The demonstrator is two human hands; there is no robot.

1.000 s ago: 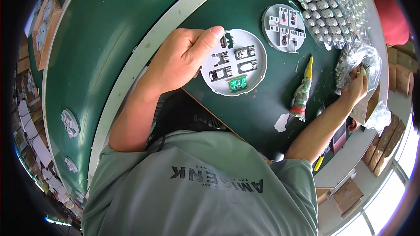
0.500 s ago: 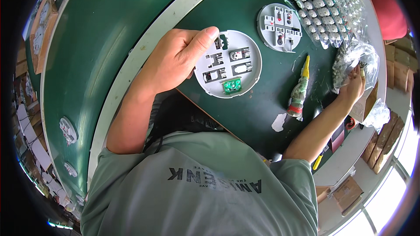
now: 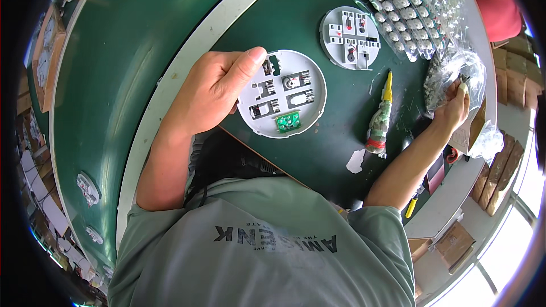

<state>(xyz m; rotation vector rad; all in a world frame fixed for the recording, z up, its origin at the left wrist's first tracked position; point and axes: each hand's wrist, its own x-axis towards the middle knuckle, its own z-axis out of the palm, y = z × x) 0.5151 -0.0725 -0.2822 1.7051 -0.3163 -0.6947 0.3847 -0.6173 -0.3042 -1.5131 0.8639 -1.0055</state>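
My left hand [image 3: 210, 88] is closed round the left edge of a round light-grey plastic housing [image 3: 311, 118], thumb on top of the rim. The housing's inner side faces up, with slots, metal clips and a small green circuit board [image 3: 288, 121] near its lower edge. My right hand [image 3: 453, 109] is at a clear plastic bag [image 3: 473, 68] of small parts on the right, fingers pinched at its opening. What those fingers hold is too small to make out. A second round grey housing [image 3: 331, 51], with small red and black parts, lies on the green table beyond.
A wrapped bottle with a yellow nozzle [image 3: 380, 122] and a white scrap [image 3: 356, 161] lie between my arms. Clear trays of small round parts [image 3: 401, 5] fill the far right. A green conveyor belt [image 3: 142, 39] with a pale rail runs along the left, carrying several round units.
The whole view has shifted slightly, so the table things appear a little farther left. My left hand still grips the housing; my right fingers remain at the bag.
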